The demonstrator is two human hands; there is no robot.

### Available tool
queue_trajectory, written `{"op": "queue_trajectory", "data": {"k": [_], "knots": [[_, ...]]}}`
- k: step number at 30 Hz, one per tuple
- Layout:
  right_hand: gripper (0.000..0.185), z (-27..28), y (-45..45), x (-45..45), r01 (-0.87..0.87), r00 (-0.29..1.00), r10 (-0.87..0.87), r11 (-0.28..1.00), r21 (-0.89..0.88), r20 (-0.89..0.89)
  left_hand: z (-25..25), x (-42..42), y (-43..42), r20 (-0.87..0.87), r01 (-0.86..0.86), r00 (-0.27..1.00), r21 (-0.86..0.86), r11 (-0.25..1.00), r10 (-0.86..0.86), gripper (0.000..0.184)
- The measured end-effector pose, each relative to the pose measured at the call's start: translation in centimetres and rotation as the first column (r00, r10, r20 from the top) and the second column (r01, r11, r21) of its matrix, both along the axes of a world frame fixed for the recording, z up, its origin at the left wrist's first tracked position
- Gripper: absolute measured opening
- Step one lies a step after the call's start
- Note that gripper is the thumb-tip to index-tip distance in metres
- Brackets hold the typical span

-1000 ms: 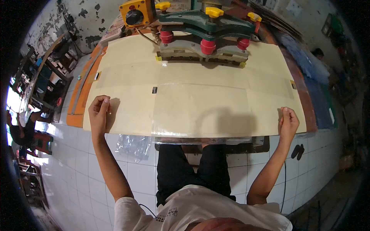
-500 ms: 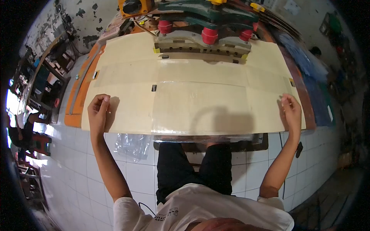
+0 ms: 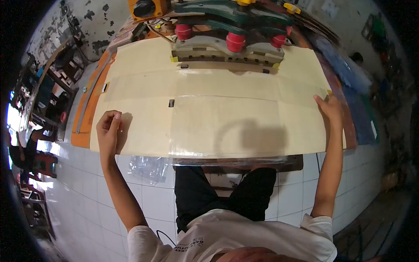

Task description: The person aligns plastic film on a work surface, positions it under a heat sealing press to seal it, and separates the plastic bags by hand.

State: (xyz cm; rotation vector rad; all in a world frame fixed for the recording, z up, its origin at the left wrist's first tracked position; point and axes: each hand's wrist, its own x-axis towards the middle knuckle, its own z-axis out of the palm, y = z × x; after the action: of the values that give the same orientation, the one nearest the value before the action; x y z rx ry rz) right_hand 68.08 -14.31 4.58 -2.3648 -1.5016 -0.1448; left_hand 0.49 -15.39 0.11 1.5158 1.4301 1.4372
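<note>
A wide cream board (image 3: 139, 135) covers the worktable in front of me. My left hand (image 3: 108, 127) is over its left front part, fingers curled and thumb pressed to them; whatever they may hold is too small or hidden to make out. Near the right edge, my right hand (image 3: 330, 107) has its thumb stretched out to the left, and its fingers point forward beside a small yellow-and-dark marker. A clear plastic sheet (image 3: 227, 126) lies flat on the middle of the board, between my hands, touched by neither. A small dark tab (image 3: 171, 103) sits by its left edge.
At the back stands a green machine (image 3: 209, 8) with red knobs (image 3: 235, 42) and a metal bar (image 3: 227, 56) over the board. An orange box (image 3: 146, 8) is behind left. A metal ruler (image 3: 91, 96) lies left. Clear plastic (image 3: 148, 169) hangs at the front edge.
My right hand has moved forward along the right edge, and its thumb has spread away from the fingers. My left hand keeps its curled pose. The view has shifted slightly.
</note>
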Motion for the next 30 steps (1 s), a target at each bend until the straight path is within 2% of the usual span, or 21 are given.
{"op": "queue_trajectory", "data": {"k": [1, 3, 4, 6, 7, 9, 10, 12, 13, 15, 17, 18, 19, 20, 21, 23, 24, 25, 26, 28, 30], "knots": [[0.07, -0.3, 0.2, 0.5, 0.003, 1.0, -0.003, 1.0, -0.001, -0.002, 0.1, 0.1, -0.1, 0.0, -0.003, 1.0, -0.002, 1.0, 0.003, 0.016], [0.057, -1.1, 0.8, 1.5, -0.06, 0.994, 0.068, 0.994, 0.089, -0.084, 0.1, 0.2, 0.0, 0.001, -0.007, 1.0, -0.001, 1.0, 0.007, 0.016], [0.057, -1.2, 0.9, 1.6, -0.061, 0.994, 0.068, 0.994, 0.09, -0.083, 0.0, 0.1, 0.1, -0.001, -0.009, 1.0, -0.002, 1.0, 0.009, 0.016], [0.043, -1.5, 1.0, 1.7, -0.137, 0.975, 0.171, 0.966, 0.221, -0.143, -0.2, -0.1, 0.2, -0.004, -0.01, 1.0, -0.001, 1.0, 0.01, 0.016], [0.043, -2.0, 1.3, 2.5, -0.137, 0.975, 0.171, 0.965, 0.222, -0.144, -0.2, -0.2, 0.2, -0.002, 0.002, 1.0, -0.007, 1.0, -0.002, 0.016], [0.031, -2.6, 2.1, 4.2, -0.164, 0.9, 0.219, 0.971, 0.174, -0.376, -0.2, -0.1, 0.2, -0.001, 0.014, 1.0, -0.01, 1.0, -0.014, 0.016], [0.031, -2.9, 2.0, 4.6, -0.164, 0.899, 0.221, 0.971, 0.176, -0.378, -0.2, 0.0, 0.1, -0.015, 0.009, 1.0, -0.012, 1.0, -0.009, 0.015], [0.027, -3.5, 1.6, 4.8, -0.122, 0.888, 0.257, 0.931, 0.343, -0.381, 0.0, 0.2, 0.0, -0.033, -0.007, 0.999, -0.009, 1.0, 0.006, 0.015], [0.027, -3.1, 0.6, 3.6, -0.126, 0.885, 0.262, 0.931, 0.343, -0.384, 0.1, 0.4, 0.0, -0.03, 0.007, 1.0, -0.015, 1.0, -0.007, 0.015], [0.022, -0.6, -2.8, -1.4, -0.264, 0.873, 0.446, 0.771, 0.579, -0.197, 0.4, 0.7, 0.1, -0.032, 0.02, 0.999, -0.022, 1.0, -0.02, 0.015], [0.02, 1.0, -5.7, -5.9, -0.262, 0.876, 0.443, 0.768, 0.585, -0.19, 0.9, 1.1, 0.5, -0.13, 0.067, 0.988, -0.104, 0.992, -0.081, 0.016], [0.017, 1.3, -6.8, -7.3, -0.26, 0.88, 0.44, 0.764, 0.591, -0.181, 1.3, 1.7, 0.9, -0.131, 0.069, 0.988, -0.103, 0.992, -0.082, 0.016], [0.017, 1.3, -7.5, -7.9, -0.26, 0.88, 0.439, 0.764, 0.591, -0.18, 2.0, 2.4, 1.4, -0.217, 0.088, 0.971, -0.078, 0.993, -0.103, 0.017], [0.014, 1.2, -8.2, -8.3, -0.307, 0.892, 0.445, 0.728, 0.613, -0.082, 2.6, 3.1, 2.0, -0.3, 0.109, 0.946, -0.055, 0.993, -0.12, 0.019], [0.011, 1.2, -8.8, -8.6, -0.357, 0.896, 0.445, 0.693, 0.627, 0.018, 3.4, 3.6, 2.8, -0.296, 0.109, 0.947, -0.058, 0.992, -0.122, 0.019], [0.009, 0.9, -9.6, -8.9, -0.373, 0.889, 0.456, 0.656, 0.656, 0.049, 4.8, 4.4, 5.2, -0.61, 0.118, 0.777, -0.097, 0.988, -0.153, 0.025], [0.008, 0.7, -10.0, -9.0, -0.385, 0.882, 0.466, 0.615, 0.689, 0.077, 4.9, 4.7, 6.6, -0.607, 0.121, 0.78, -0.096, 0.988, -0.154, 0.025], [0.008, 1.0, -10.4, -9.1, -0.386, 0.882, 0.464, 0.613, 0.689, 0.081, 4.8, 5.0, 8.0, -0.646, 0.138, 0.749, -0.067, 0.988, -0.148, 0.032], [0.007, 1.3, -10.7, -9.2, -0.437, 0.87, 0.468, 0.582, 0.686, 0.157, 4.7, 5.4, 9.4, -0.683, 0.155, 0.717, -0.037, 0.987, -0.138, 0.039], [0.007, 1.5, -11.3, -9.3, -0.491, 0.85, 0.471, 0.548, 0.678, 0.235, 4.0, 6.0, 12.1, -0.701, 0.187, 0.69, -0.07, 0.98, -0.182, 0.046], [0.015, 1.5, -11.9, -9.3, -0.547, 0.771, 0.592, 0.428, 0.72, 0.234, 2.8, 6.6, 14.1, -0.716, 0.215, 0.662, -0.102, 0.971, -0.222, 0.053]]}}
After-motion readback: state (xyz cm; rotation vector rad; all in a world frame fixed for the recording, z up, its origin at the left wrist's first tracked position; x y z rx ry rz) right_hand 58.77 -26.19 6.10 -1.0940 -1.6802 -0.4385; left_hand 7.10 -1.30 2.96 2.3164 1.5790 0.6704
